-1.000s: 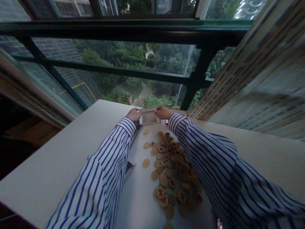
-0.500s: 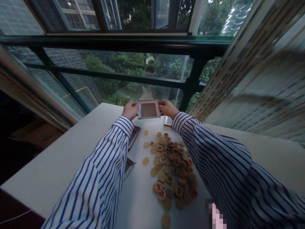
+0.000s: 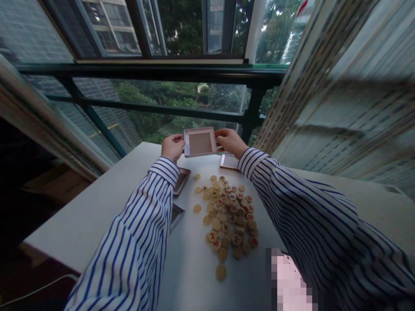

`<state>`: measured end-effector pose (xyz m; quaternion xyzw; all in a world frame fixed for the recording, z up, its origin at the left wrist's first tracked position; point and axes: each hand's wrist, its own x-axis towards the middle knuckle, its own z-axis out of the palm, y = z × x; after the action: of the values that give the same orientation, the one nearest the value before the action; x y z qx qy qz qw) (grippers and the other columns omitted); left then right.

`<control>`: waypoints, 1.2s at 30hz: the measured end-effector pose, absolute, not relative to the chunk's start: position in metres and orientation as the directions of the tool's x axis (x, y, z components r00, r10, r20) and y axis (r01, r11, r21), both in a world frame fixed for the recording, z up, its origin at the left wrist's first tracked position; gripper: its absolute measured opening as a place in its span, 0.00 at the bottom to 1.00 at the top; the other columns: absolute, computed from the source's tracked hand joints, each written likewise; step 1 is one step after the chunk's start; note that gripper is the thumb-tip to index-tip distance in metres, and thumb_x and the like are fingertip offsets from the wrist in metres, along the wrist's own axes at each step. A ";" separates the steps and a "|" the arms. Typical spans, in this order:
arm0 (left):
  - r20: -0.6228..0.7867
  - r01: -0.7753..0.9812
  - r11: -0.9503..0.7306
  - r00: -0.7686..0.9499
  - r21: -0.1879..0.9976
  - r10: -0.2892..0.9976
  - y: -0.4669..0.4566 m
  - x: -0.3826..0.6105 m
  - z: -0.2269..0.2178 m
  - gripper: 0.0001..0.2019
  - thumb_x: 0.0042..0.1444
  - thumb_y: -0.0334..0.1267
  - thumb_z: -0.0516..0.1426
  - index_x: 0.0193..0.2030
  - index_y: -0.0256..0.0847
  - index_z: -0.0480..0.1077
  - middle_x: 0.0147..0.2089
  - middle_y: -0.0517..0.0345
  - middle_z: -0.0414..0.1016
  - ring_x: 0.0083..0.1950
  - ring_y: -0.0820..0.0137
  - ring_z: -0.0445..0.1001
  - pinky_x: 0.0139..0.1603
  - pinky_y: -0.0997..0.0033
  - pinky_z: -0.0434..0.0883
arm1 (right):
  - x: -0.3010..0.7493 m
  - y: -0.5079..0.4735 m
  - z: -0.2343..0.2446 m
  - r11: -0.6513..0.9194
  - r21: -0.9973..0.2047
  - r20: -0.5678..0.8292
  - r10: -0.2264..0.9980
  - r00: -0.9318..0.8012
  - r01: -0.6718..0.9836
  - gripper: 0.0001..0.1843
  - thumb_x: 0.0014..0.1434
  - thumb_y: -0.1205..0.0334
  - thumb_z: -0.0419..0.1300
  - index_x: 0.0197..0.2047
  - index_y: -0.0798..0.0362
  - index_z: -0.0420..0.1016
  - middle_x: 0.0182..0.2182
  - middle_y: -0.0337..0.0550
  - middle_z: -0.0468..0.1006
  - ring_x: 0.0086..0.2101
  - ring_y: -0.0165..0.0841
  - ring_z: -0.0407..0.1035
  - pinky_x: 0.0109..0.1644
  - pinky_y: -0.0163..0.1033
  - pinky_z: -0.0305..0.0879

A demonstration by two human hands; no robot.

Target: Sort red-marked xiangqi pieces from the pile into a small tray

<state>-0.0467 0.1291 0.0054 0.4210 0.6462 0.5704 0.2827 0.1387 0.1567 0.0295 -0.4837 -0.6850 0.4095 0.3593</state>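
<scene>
Between my two hands I hold a shallow, square cardboard box tray (image 3: 200, 143), raised at the far end of the table with its hollow side facing me. My left hand (image 3: 173, 147) pinches its left edge, and my right hand (image 3: 230, 142) grips its right edge. Below it lies a loose heap of round wooden Chinese chess pieces (image 3: 227, 211), some showing red or black characters, others blank side up. A similar open tray (image 3: 181, 181) lies by my left wrist, partly hidden by the sleeve. Another tray (image 3: 177, 214) shows nearer, and one more (image 3: 228, 161) rests under my right hand.
The white table (image 3: 106, 203) stretches to both sides. Behind it are a dark green railing (image 3: 155, 71) and window glass, with a curtain (image 3: 301, 73) on the right. A pixelated patch (image 3: 292, 280) covers the lower right. A white cable (image 3: 39, 287) runs at lower left.
The camera view has shifted, so the heap of pieces appears slightly higher and farther left. My hands keep holding the box tray, which sits slightly higher and tilted a little differently.
</scene>
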 end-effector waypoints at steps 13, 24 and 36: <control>0.109 0.119 -0.059 -0.480 0.991 0.871 0.097 -0.031 0.019 0.17 0.45 0.26 0.55 0.45 0.38 0.69 0.47 0.50 0.73 0.44 0.66 0.73 0.39 0.66 0.73 | 0.160 0.110 0.056 0.281 -0.926 0.205 0.936 -0.286 0.254 0.11 0.53 0.73 0.54 0.42 0.60 0.70 0.38 0.48 0.75 0.31 0.28 0.69 0.26 0.28 0.67; 0.161 0.024 -0.167 -0.442 0.986 0.882 0.070 -0.011 0.027 0.16 0.44 0.27 0.56 0.43 0.36 0.69 0.43 0.51 0.73 0.43 0.66 0.73 0.41 0.66 0.73 | 0.187 0.079 0.060 0.321 -0.920 0.264 0.932 -0.249 0.226 0.12 0.51 0.74 0.57 0.40 0.59 0.70 0.40 0.46 0.73 0.33 0.27 0.68 0.29 0.31 0.70; 0.175 -0.144 -0.250 -0.401 0.957 0.899 0.052 0.018 0.031 0.11 0.40 0.25 0.59 0.34 0.35 0.69 0.29 0.60 0.70 0.27 0.77 0.69 0.32 0.74 0.69 | 0.217 0.056 0.056 0.300 -0.939 0.265 0.943 -0.202 0.166 0.11 0.50 0.73 0.58 0.39 0.58 0.70 0.38 0.45 0.73 0.32 0.27 0.68 0.27 0.31 0.71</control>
<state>0.0179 0.0522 0.0307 0.3934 0.4799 0.6858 0.3802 0.2170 0.0560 0.0561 -0.4228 -0.6557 0.4137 0.4692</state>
